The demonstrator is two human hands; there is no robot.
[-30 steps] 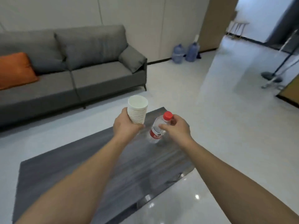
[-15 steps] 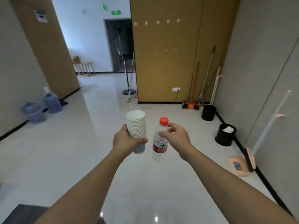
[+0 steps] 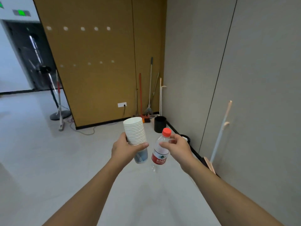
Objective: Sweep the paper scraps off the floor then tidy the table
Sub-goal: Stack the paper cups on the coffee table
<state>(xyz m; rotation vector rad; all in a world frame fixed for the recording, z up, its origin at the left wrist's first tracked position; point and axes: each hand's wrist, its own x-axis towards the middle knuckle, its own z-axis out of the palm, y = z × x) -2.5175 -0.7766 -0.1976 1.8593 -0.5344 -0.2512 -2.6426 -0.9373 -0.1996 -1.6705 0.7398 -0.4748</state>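
Observation:
My left hand grips a stack of white paper cups held upright at chest height. Beside it, my right hand pinches a clear plastic water bottle near its neck; the bottle has a red cap and a red label and hangs slightly tilted. Both are held over the pale floor, with the table out of view. No paper scraps show on the floor.
A black bin stands in the corner ahead, with brooms and mops leaning behind it. A dustpan with a long handle leans on the grey wall at right. A fan stand and cable lie at left.
My view has turned from the sofa and dark table toward the corner with the bins and brooms, which now looks closer. Both hands keep the same hold on cups and bottle.

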